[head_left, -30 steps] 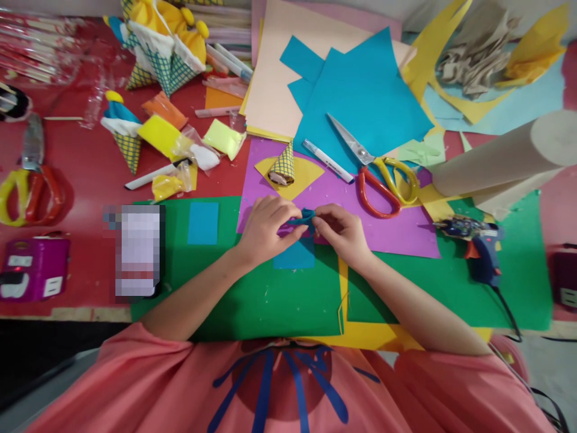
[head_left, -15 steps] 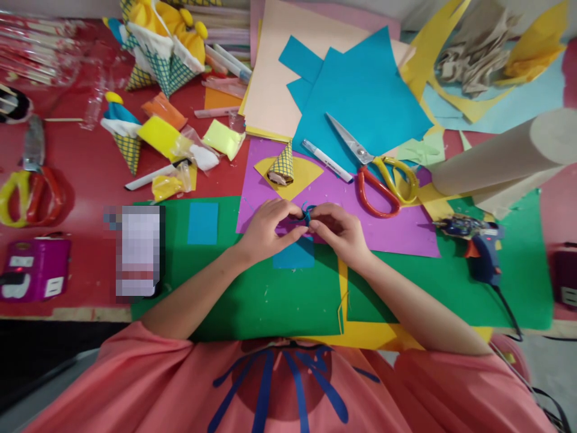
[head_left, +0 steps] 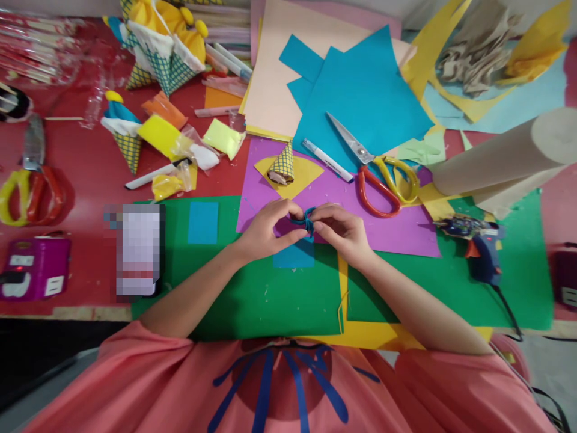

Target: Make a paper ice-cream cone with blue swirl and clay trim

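Left grip (head_left: 269, 230), right grip (head_left: 345, 236): pinching curled blue piece (head_left: 309, 223) | checkered cone (head_left: 285, 163): pale filling (head_left: 280, 178) inside

The left forearm (head_left: 202, 284) and right forearm (head_left: 417, 296) slant inward, bare. The 2 hands nearly meet at the fingertips: the left hand (head_left: 265, 232) stretches its thumb below curled fingers; the right hand (head_left: 346, 236) bends thumb and index finger into a pinch.

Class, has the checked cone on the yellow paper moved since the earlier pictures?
No. The checked cone lies at the same spot on the yellow paper, its gap to the white marker unchanged.
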{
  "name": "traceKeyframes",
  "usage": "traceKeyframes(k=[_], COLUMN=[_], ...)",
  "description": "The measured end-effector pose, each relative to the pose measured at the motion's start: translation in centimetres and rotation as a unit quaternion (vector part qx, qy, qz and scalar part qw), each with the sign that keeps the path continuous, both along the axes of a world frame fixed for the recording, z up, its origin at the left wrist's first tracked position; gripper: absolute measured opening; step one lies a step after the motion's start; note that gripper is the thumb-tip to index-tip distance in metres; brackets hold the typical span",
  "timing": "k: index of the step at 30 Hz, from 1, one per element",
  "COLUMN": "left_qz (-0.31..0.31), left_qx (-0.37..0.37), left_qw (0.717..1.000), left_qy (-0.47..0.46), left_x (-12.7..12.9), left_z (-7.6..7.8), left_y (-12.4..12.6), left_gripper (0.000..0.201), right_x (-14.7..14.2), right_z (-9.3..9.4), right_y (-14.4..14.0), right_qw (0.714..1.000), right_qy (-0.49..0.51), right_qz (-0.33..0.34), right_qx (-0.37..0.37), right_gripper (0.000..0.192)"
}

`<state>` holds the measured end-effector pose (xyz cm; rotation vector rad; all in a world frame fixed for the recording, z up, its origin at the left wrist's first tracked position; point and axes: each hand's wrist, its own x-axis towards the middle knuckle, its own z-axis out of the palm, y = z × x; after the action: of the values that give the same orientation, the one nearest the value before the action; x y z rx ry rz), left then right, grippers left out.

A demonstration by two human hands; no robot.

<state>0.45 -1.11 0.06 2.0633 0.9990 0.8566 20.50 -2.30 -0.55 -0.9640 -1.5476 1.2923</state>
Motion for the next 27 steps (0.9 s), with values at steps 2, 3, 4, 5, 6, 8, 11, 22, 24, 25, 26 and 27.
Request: traceKeyframes(k=[2,3,4,5,6,8,11,22,24,25,26,27], left_qz=[-0.013,-0.018,-0.022,-0.024,-0.025,-0.026,-0.027,-0.015,-0.015,-0.015,-0.014,-0.014], left_qx=[-0.005,-0.01,-0.014,-0.019,-0.024,-0.027,-0.028,0.057,0.05,0.04,0.03,0.022], left_qw=[1.0,1.0,0.999,0.999,0.999,0.999,0.999,0.998,0.999,0.999,0.999,1.0], left_qy=[-0.013,-0.017,-0.019,-0.018,-0.017,-0.015,-0.013,-0.003,-0.003,-0.002,-0.001,-0.001], left_x=[-0.09,-0.13,-0.17,-0.2,-0.21,-0.24,-0.27,0.02,0.01,-0.01,-0.04,-0.08], left_z=[0.01,0.01,0.0,0.0,0.0,0.02,0.1,-0.49,-0.45,-0.4,-0.35,-0.3], left_y=[0.03,0.04,0.05,0.06,0.06,0.07,0.08,0.0,-0.05,-0.09,-0.12,-0.16], left_gripper=[0.017,0.016,0.015,0.014,0.013,0.012,0.011,0.004,0.004,0.005,0.007,0.008], right_x=[0.05,0.07,0.09,0.11,0.12,0.14,0.16,0.1,0.08,0.07,0.07,0.07], right_z=[-0.02,-0.04,-0.05,-0.06,-0.07,-0.07,-0.05,0.02,0.06,0.08,0.09,0.1], right_y=[-0.02,-0.03,-0.05,-0.05,-0.06,-0.05,-0.02,-0.49,-0.5,-0.48,-0.46,-0.44], right_qw=[1.0,1.0,1.0,1.0,1.0,1.0,1.0,0.999,0.998,0.998,0.998,0.998], right_qy=[0.012,0.016,0.018,0.017,0.015,0.01,0.0,-0.041,-0.047,-0.047,-0.046,-0.045], right_qz=[0.003,0.005,0.006,0.006,0.006,0.005,0.003,0.029,0.032,0.032,0.033,0.033], right_qx=[-0.004,-0.006,-0.01,-0.014,-0.018,-0.022,-0.02,-0.015,-0.018,-0.02,-0.021,-0.021], right_gripper=[0.013,0.012,0.012,0.013,0.014,0.016,0.019,0.018,0.02,0.02,0.02,0.019])
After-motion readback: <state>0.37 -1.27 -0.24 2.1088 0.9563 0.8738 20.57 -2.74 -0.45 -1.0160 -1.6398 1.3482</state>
